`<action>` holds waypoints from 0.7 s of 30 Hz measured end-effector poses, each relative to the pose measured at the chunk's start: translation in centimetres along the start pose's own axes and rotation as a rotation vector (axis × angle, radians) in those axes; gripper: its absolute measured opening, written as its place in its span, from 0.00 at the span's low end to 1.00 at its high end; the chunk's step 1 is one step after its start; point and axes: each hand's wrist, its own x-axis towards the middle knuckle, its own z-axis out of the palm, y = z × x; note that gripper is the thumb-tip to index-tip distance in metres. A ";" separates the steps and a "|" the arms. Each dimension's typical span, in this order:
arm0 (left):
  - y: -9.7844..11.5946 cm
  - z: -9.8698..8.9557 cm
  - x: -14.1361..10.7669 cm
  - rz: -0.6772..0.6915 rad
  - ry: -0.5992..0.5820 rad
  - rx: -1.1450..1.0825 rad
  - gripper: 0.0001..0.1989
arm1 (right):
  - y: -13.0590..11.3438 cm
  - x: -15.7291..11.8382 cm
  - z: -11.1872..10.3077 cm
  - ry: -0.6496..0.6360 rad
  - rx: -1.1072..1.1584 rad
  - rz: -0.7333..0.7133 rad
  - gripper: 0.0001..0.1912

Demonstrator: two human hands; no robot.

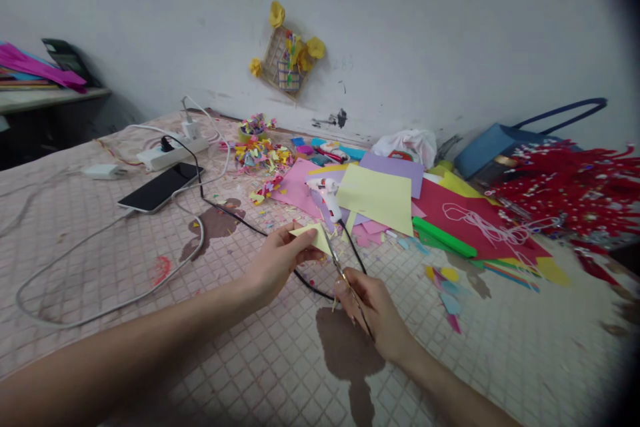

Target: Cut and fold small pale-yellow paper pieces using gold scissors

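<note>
Near the middle of the view, my left hand pinches a small folded piece of pale yellow paper between thumb and fingers. My right hand is closed round a pair of metal scissors. The scissor blades point up and away, against the right edge of the small paper. Just beyond the hands lies a white glue gun with a black cable. A larger pale yellow sheet rests to its right, on top of purple and pink sheets.
At the left are a phone, a white power strip and looping cables. Paper scraps are heaped at the back. Rightward lie a green glue stick, white string, red tinsel-like decorations and a blue bag.
</note>
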 end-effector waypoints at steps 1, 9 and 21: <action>0.0 0.0 0.0 0.001 -0.002 -0.001 0.06 | 0.0 0.0 0.0 0.000 -0.006 0.002 0.20; 0.0 0.0 0.0 0.003 0.005 -0.004 0.06 | 0.5 0.0 -0.1 0.013 -0.078 -0.012 0.19; 0.1 0.0 -0.1 0.000 -0.010 -0.010 0.06 | 0.4 0.1 0.0 0.024 -0.125 -0.021 0.18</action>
